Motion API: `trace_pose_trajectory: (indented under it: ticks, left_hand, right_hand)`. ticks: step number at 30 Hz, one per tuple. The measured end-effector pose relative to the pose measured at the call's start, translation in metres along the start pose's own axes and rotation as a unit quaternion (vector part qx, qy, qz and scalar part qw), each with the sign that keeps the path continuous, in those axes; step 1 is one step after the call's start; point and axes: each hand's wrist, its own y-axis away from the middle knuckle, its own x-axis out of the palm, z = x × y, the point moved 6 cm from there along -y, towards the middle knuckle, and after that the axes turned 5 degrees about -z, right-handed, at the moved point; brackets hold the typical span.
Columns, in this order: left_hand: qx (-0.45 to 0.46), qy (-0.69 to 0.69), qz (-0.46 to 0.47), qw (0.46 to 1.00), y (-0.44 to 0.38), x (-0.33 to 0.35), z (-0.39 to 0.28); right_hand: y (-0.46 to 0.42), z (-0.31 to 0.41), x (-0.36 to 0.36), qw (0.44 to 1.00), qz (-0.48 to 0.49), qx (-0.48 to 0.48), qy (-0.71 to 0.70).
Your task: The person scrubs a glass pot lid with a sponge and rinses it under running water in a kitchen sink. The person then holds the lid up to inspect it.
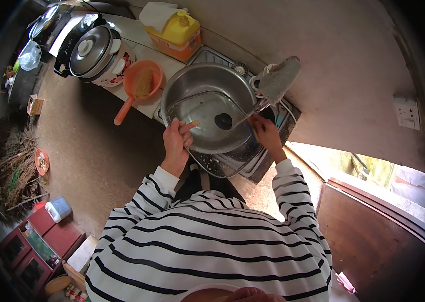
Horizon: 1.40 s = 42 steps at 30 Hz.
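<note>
A clear glass lid (212, 107) with a thin rim and a dark round knob (223, 121) is held tilted over a wide metal basin (212, 70). My left hand (176, 141) grips the lid's rim at the left, its index finger extended over the glass. Drops and a little foam show on the lower part of the lid. At the right edge, my right hand (268, 136) is closed around a small brown and blue item (254, 132), mostly hidden by the fingers. Water runs down onto the lid from a tap wrapped in grey cloth (281, 80).
The basin sits over a metal sink (212, 56). To its left are an orange dipper (124, 110) holding a loofah-like scrubber (143, 83), and a lidded rice cooker (116, 68). A yellow-and-orange jug (176, 36) stands behind. A round strainer (240, 68) lies near the wall.
</note>
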Motion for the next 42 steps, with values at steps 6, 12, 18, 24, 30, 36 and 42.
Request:
trace_pose_trajectory:
  ticks: [6,12,18,24,30,36,42]
  left_hand:
    - [0.0,0.004,-0.009,1.0,-0.008,-0.006,-0.003]
    - [-0.027,0.014,-0.001,1.0,-0.011,-0.006,-0.001]
    - [-0.072,-0.021,0.027,0.997,-0.006,0.002,0.014]
    - [-0.146,-0.053,0.069,0.985,-0.007,0.011,0.03]
    - [-0.193,-0.064,0.12,0.972,-0.009,0.013,0.049]
    - [-0.231,-0.07,0.105,0.965,-0.023,0.007,0.071]
    - [-0.256,-0.091,0.158,0.949,-0.022,0.018,0.08]
  right_hand:
    - [0.026,0.051,0.007,0.997,0.02,-0.041,-0.059]
    - [0.018,0.028,-0.002,1.0,0.028,-0.01,-0.002]
    - [-0.024,-0.025,-0.001,0.998,0.03,0.057,0.022]
    - [-0.072,0.029,0.058,0.971,0.157,-0.119,-0.132]
    - [-0.092,0.024,0.042,0.924,0.111,-0.359,0.066]
    - [-0.074,0.068,0.073,0.951,0.3,-0.039,-0.064]
    - [-0.078,0.033,0.052,0.965,0.211,-0.15,-0.04]
